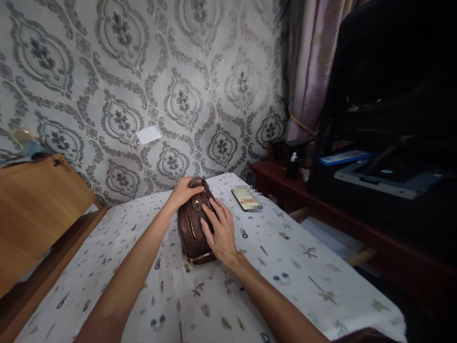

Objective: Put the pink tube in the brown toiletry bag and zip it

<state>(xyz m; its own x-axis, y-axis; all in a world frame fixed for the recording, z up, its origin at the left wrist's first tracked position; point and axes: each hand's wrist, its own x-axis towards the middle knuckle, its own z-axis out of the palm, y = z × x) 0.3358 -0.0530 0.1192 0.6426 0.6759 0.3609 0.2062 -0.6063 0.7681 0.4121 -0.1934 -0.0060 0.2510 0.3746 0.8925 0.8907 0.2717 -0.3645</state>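
Note:
A dark brown leather bag [193, 228] with brass-coloured zippers and a small round flap lies on the white patterned sheet [178, 295]. My left hand [185, 191] grips the far end of the bag near its handle, thumb across the top. Resting on the bag's right side, my right hand [219, 228] has its fingers spread over the leather and holds nothing. The underside of the bag and part of its right side are hidden.
A phone [247, 199] lies right of the bag, partly pixelated. Wooden furniture [39, 200] borders the left; a dark red desk [285, 190] with an open drawer [332, 238] stands right. Patterned wallpaper [182, 100] rises behind.

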